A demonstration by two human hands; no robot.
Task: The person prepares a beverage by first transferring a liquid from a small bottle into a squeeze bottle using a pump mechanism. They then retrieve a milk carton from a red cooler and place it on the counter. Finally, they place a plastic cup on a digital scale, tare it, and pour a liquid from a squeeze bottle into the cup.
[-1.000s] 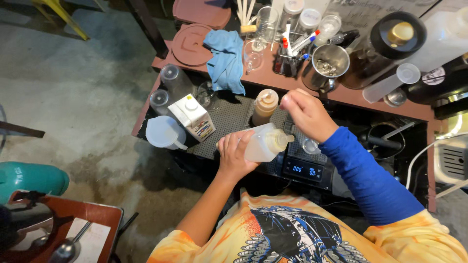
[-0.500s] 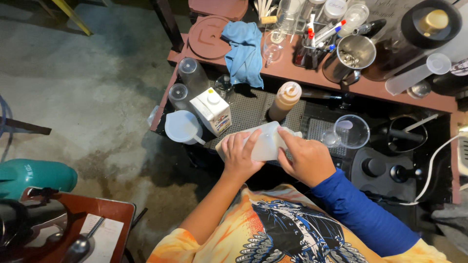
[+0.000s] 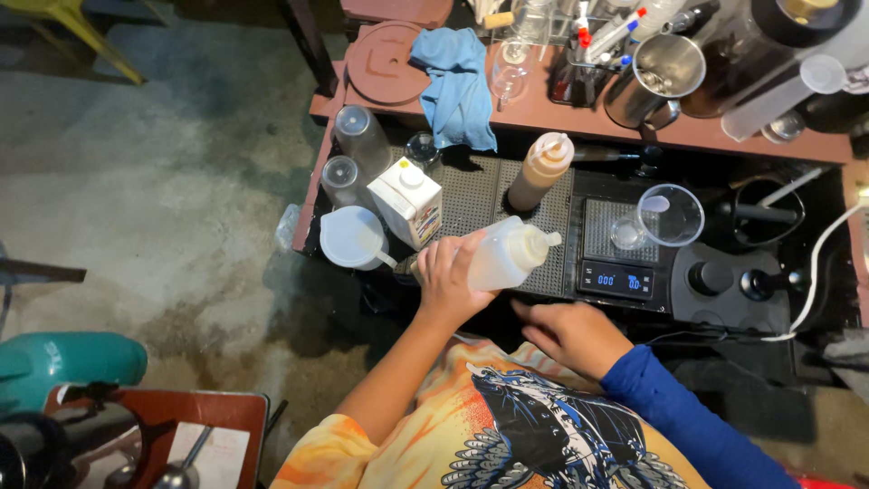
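Observation:
My left hand (image 3: 448,276) grips a whitish squeeze bottle (image 3: 507,255), tilted with its nozzle pointing right, above the dark perforated mat (image 3: 471,195). My right hand (image 3: 570,333) hangs lower, near my body, fingers loose and holding nothing. To the right a clear plastic cup (image 3: 668,215) stands on a black digital scale (image 3: 625,263). A brown sauce squeeze bottle (image 3: 539,170) stands upright just behind the bottle I hold.
A white carton (image 3: 407,201), a white lidded jug (image 3: 355,239) and two clear lidded cups (image 3: 360,136) stand at the left. On the brown shelf (image 3: 579,118) lie a blue cloth (image 3: 457,81), a steel pitcher (image 3: 656,77) and glassware. A teal appliance (image 3: 68,362) sits lower left.
My right hand has let go of the bottle's nozzle end and dropped toward my body. The left hand keeps the bottle, now tilted with its nozzle toward the scale and cup.

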